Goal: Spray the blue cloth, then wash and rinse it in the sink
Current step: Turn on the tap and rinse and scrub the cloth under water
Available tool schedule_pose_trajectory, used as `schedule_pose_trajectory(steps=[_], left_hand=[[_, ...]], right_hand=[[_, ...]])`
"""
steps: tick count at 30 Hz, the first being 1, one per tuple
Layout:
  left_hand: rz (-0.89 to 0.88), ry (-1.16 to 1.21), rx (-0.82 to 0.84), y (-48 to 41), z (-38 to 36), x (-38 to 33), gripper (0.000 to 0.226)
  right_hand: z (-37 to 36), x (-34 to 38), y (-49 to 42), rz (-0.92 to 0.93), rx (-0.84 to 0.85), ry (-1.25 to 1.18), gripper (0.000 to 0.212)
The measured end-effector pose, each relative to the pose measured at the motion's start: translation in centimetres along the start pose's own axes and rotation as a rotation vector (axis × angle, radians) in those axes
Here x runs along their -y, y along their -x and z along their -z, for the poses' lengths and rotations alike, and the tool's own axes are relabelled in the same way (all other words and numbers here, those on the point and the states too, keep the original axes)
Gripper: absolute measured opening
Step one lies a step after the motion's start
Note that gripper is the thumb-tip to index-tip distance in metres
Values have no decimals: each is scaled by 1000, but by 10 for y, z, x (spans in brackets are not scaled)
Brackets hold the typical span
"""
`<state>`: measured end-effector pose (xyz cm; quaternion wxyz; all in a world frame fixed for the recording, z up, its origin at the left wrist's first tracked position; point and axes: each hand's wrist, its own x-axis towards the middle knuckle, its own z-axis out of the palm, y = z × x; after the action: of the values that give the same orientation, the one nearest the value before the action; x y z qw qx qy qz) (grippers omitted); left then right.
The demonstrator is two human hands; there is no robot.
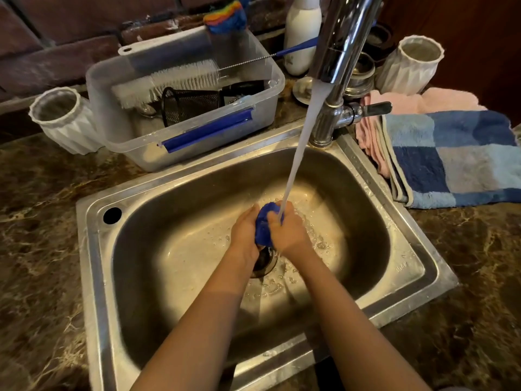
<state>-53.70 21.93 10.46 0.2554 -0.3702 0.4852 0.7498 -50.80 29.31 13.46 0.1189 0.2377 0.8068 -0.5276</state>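
The blue cloth (264, 224) is bunched into a small wad between both hands, low in the steel sink (146, 210). My left hand (244, 230) grips its left side and my right hand (287, 232) grips its right side, fingers curled round it. Water runs from the chrome faucet (342, 46) in a stream (300, 148) that lands on my right hand's fingers and the cloth. The drain (266, 259) lies just below the hands, partly hidden. Foam and droplets cover the sink floor.
A clear plastic tub (135, 131) with brushes and a black mesh cup stands behind the sink at left. White ribbed vases (63, 119) (411, 66) flank it. A white bottle (301, 32) stands at the back. Folded blue checked and pink towels (456, 159) lie on the right counter.
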Motion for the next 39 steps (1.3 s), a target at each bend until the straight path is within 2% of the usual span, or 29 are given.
schedule_pose_trajectory(steps=[3, 6, 9, 12, 15, 19, 22, 24, 27, 29, 32, 35, 37, 39], left_hand=[[106, 30, 43, -2, -5, -5, 30], [-21, -10, 78, 5, -8, 1, 40], [-88, -122, 81, 13, -10, 15, 34], [-138, -251, -14, 18, -15, 21, 24], [-221, -266, -33, 20, -20, 17, 24], [-211, -217, -34, 14, -14, 13, 26], [-109, -117, 40, 8, -10, 0, 36], [-52, -104, 35, 10, -11, -3, 39], [-67, -131, 50, 16, -13, 8, 40], [-53, -149, 62, 26, -14, 14, 38], [-86, -219, 28, 26, -15, 19, 30], [-201, -297, -12, 30, -18, 17, 27], [-266, -290, -11, 33, -19, 15, 26], [-288, -232, -18, 31, -17, 9, 20]], right_hand=[[-11, 7, 19, 12, -25, 90, 26], [-13, 14, 10, 78, -192, 334, 28], [-4, 14, -14, 52, -291, 251, 39], [6, -2, -42, -154, -261, 46, 39], [7, -12, -49, -207, -222, -109, 39], [16, -19, -34, -13, -97, -33, 28], [6, -23, -8, 183, 36, -21, 21], [-7, -16, 8, 182, -18, 30, 21], [-9, 5, 7, 49, -270, 177, 30], [-1, 11, -5, 10, -340, 204, 36], [7, 4, -28, -104, -306, 153, 36], [5, -9, -42, -215, -272, -98, 37], [9, -10, -44, -172, -231, -159, 39], [16, -7, -41, -61, -164, -114, 31]])
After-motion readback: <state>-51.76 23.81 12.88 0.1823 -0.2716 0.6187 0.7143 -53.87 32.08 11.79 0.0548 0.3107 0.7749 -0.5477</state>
